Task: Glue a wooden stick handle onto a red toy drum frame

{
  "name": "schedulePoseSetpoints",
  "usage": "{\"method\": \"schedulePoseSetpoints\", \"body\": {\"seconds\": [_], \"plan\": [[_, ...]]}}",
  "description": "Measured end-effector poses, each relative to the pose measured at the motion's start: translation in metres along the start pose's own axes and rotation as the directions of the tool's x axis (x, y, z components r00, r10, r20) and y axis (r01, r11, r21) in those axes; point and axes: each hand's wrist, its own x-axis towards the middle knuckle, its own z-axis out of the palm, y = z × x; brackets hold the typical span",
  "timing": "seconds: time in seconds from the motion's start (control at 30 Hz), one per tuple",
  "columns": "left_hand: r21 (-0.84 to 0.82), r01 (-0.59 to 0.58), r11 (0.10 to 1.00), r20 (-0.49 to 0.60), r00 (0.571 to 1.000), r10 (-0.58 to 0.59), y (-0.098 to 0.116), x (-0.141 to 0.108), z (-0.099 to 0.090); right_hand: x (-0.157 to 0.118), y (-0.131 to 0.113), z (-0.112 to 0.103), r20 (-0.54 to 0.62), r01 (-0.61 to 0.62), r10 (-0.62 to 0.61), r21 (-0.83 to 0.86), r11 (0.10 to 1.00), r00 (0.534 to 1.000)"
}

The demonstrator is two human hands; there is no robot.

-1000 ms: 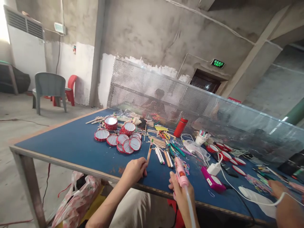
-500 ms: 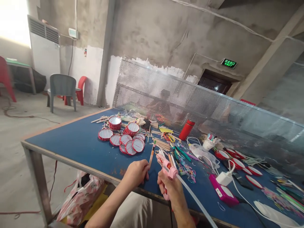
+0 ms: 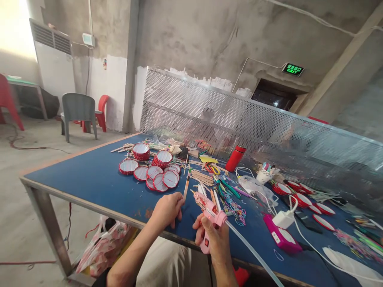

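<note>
My left hand (image 3: 169,208) is closed on the lower end of a flat wooden craft stick (image 3: 187,184), whose upper part is coloured with a green tip. In my right hand (image 3: 214,235) is a pink glue gun (image 3: 211,211), with a long pale glue stick (image 3: 253,253) trailing from its back. The gun's nozzle points up and left, close to the stick but apart from it. Beyond my left hand lie several round red-rimmed discs (image 3: 170,179), some stacked. Loose wooden sticks (image 3: 202,177) and green-handled pliers (image 3: 230,188) lie past the glue gun.
A red bottle (image 3: 235,158) stands before a perforated metal screen (image 3: 185,103). To the right are a cup of pens (image 3: 264,174), a magenta power strip (image 3: 281,235) with a white plug and cables, and more red-rimmed discs (image 3: 303,200). Colourful bands (image 3: 237,211) lie near the pliers.
The view has shifted slightly. My right hand has turned the glue gun a little, showing more of its handle, with the fingers looser. My left hand still holds the craft stick.
</note>
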Motion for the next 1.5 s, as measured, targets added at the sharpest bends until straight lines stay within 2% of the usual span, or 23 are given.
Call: {"method": "schedulePoseSetpoints", "body": {"seconds": [0.43,1.03,1.5], "plan": [[-0.012,-0.029,1.0,-0.002,1.0,0.029,-0.004,-0.005,0.002,-0.001,0.005,0.004,-0.018,0.056,-0.056,0.004,0.998,0.998],[-0.002,-0.039,0.999,0.007,0.999,0.039,-0.004,-0.004,0.003,0.002,0.017,-0.006,0.088,0.057,-0.054,-0.032,0.998,0.995],[0.017,-0.036,0.999,0.015,0.999,0.036,-0.003,-0.006,0.002,0.004,0.021,-0.008,0.116,0.086,-0.075,-0.088,0.992,0.99]]}}
